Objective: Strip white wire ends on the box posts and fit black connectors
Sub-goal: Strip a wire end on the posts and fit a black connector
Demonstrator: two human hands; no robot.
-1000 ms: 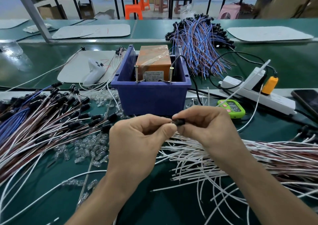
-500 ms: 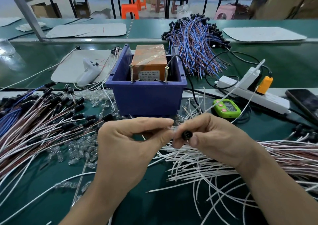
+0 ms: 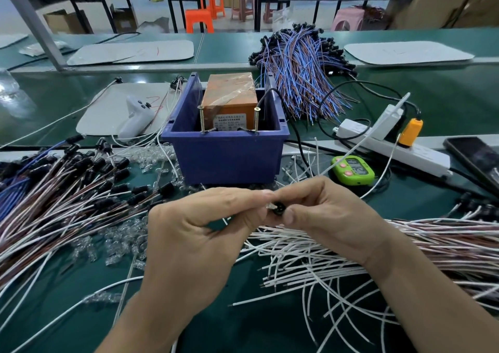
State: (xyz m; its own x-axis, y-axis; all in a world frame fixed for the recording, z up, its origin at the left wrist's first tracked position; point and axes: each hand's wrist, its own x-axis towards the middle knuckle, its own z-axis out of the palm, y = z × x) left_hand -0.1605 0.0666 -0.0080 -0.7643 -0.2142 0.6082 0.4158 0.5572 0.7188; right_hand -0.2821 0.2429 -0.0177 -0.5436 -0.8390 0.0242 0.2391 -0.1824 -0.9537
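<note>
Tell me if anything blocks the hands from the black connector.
Nothing visible does. The right hand pinches the black connector, and the left hand holds what looks like a small clear piece against it.

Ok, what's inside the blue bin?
An orange box, taped over and labelled, sits in the blue bin; two upright screws stand at its front, and a black cable drops in over the right wall. The bin's front wall hides the box's base and the floor.
</note>
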